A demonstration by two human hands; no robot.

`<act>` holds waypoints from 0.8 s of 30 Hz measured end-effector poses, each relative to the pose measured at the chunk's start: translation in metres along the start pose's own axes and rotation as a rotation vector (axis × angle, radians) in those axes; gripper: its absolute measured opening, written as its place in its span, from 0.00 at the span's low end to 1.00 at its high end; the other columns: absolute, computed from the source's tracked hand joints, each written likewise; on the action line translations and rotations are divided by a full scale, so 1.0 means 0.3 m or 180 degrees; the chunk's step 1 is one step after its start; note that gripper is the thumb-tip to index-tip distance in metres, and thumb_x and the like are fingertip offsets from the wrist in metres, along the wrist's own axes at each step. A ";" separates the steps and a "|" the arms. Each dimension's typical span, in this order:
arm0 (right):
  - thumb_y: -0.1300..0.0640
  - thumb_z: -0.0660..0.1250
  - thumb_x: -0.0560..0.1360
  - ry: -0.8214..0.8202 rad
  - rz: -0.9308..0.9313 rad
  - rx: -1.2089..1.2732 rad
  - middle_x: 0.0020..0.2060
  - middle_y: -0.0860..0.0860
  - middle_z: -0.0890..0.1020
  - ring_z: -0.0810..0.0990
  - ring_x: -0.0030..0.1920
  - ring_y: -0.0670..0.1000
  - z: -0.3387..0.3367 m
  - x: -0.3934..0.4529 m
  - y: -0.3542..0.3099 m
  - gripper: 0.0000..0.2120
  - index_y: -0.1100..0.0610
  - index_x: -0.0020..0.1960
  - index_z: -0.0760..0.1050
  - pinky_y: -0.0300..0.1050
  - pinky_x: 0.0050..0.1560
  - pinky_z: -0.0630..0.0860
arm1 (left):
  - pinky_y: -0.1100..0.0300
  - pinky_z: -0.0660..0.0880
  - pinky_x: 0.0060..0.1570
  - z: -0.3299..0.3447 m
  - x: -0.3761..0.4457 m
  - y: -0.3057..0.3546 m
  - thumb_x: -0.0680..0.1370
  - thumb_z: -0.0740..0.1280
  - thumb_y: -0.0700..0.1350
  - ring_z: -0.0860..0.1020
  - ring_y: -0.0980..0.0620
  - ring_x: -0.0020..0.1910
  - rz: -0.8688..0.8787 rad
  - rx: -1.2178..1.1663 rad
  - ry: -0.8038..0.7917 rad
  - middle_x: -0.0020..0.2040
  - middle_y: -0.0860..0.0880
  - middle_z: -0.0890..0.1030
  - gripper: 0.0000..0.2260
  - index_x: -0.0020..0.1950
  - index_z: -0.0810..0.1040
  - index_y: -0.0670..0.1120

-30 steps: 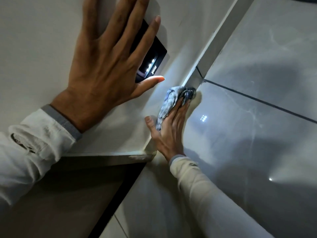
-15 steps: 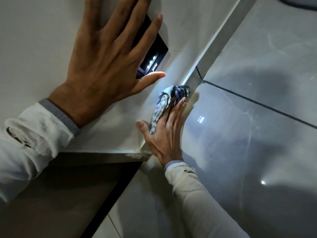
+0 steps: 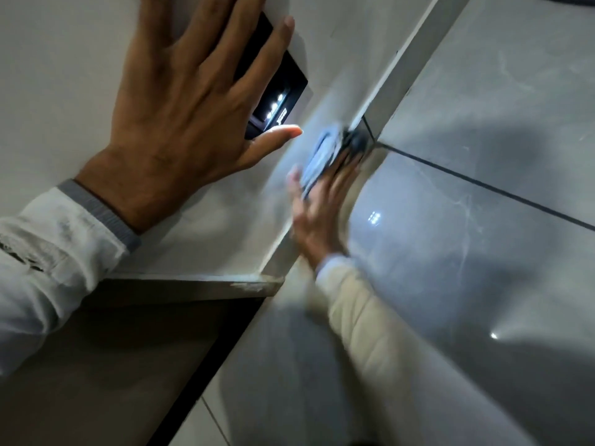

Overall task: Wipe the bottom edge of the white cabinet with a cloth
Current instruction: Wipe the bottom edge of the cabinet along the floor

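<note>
The white cabinet fills the upper left, and its bottom edge runs diagonally from centre to top right, just above the floor. My right hand is blurred with motion and presses a crumpled blue-grey cloth against that edge. The cloth's far end reaches the dark gap under the cabinet. My left hand lies flat on the cabinet face with fingers spread, holding nothing. It partly covers a black panel.
A black panel with small white lights is set in the cabinet face. Glossy grey floor tiles with dark grout lines fill the right side. The cabinet's chipped corner sits at centre, above a darker surface.
My right hand slid the cloth back toward me along the bottom edge, then forward again toward the dark gap. My left hand stayed flat on the cabinet face.
</note>
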State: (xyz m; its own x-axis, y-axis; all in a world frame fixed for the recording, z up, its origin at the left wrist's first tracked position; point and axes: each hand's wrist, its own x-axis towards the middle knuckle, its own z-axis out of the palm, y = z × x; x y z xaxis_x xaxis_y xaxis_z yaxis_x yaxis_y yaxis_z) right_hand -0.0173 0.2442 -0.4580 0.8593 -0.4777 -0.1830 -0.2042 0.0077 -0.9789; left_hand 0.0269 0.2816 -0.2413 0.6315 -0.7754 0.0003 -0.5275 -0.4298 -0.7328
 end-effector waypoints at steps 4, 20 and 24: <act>0.27 0.50 0.79 0.0397 0.0109 0.0141 0.87 0.62 0.44 0.45 0.88 0.57 -0.047 0.180 -0.015 0.51 0.64 0.86 0.43 0.48 0.87 0.39 | 0.32 0.52 0.79 0.010 0.008 0.003 0.85 0.43 0.73 0.55 0.36 0.84 -0.0106 -0.0089 -0.0046 0.84 0.35 0.56 0.40 0.87 0.49 0.46; 0.57 0.55 0.89 0.0670 0.0135 0.0435 0.86 0.65 0.46 0.46 0.88 0.61 -0.176 0.473 -0.064 0.32 0.69 0.84 0.44 0.49 0.86 0.41 | 0.29 0.47 0.79 0.010 0.029 0.017 0.88 0.46 0.67 0.50 0.37 0.86 0.0058 0.0210 0.0280 0.85 0.33 0.51 0.37 0.86 0.57 0.40; 0.59 0.55 0.89 0.0627 0.0058 0.0416 0.86 0.64 0.46 0.45 0.88 0.61 -0.232 0.574 -0.076 0.31 0.68 0.84 0.44 0.51 0.87 0.42 | 0.30 0.48 0.79 0.013 0.033 0.021 0.88 0.47 0.66 0.52 0.36 0.85 0.0054 0.0285 0.0368 0.85 0.32 0.54 0.37 0.85 0.60 0.39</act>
State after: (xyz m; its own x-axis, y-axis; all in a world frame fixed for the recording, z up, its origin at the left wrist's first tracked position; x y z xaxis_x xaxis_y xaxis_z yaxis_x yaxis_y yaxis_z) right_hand 0.1026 0.1008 -0.4610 0.7452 -0.6386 -0.1919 -0.1453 0.1253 -0.9814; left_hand 0.0319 0.2730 -0.2485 0.5504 -0.8326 0.0619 -0.4816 -0.3772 -0.7911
